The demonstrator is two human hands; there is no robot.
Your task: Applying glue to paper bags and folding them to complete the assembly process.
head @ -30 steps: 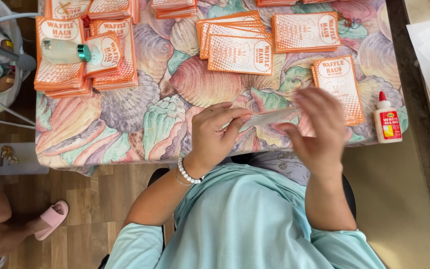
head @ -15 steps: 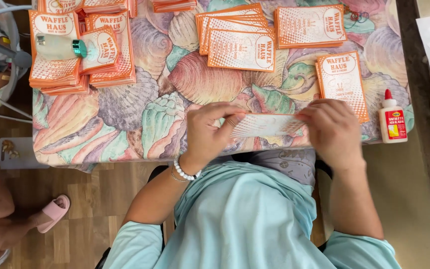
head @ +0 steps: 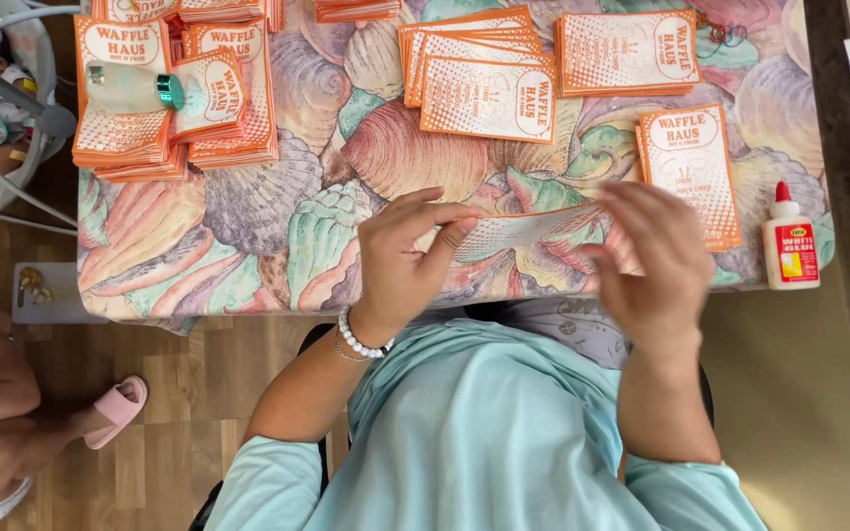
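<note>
Both hands on orange-and-white printed paper sheet (head: 533, 231): left hand (head: 410, 258) pinches its end, right hand (head: 656, 264) (blurred) now grips other end, sheet stretched flatter above shell-patterned tablecloth (head: 277, 246) than before; white glue bottle (head: 790, 244) untouched.

The right hand (head: 653, 264) is motion-blurred, hiding the paper card's (head: 528, 232) right end.
</note>
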